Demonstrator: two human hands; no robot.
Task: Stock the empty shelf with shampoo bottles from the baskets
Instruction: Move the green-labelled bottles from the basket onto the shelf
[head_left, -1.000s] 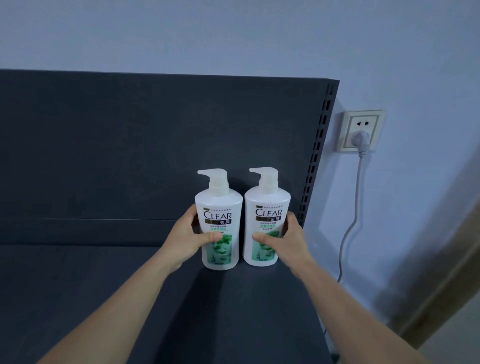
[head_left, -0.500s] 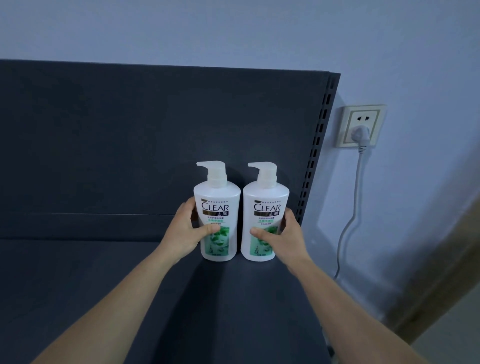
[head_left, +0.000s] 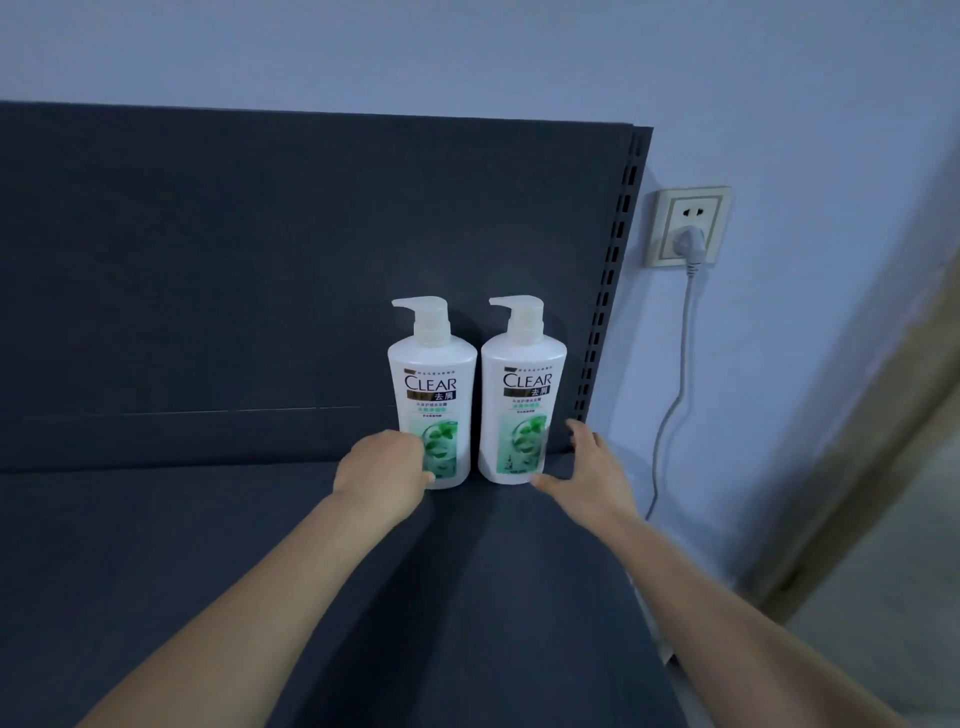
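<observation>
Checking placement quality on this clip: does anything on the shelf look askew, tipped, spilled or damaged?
Nothing stands out. The left bottle and right bottle stand upright side by side at the back right of the shelf, labels facing forward, both pump spouts pointing left, with no spill or damage visible.

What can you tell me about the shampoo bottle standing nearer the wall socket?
The bottle is white glossy plastic, seemingly, with a white pump head whose spout points left. Its label reads CLEAR above small print and a green leaf picture. It stands upright at the back of the dark shelf, near the slotted upright, close beside a twin bottle with a narrow gap between. The right hand is spread open beside its base; blur hides whether the thumb touches it.
</observation>
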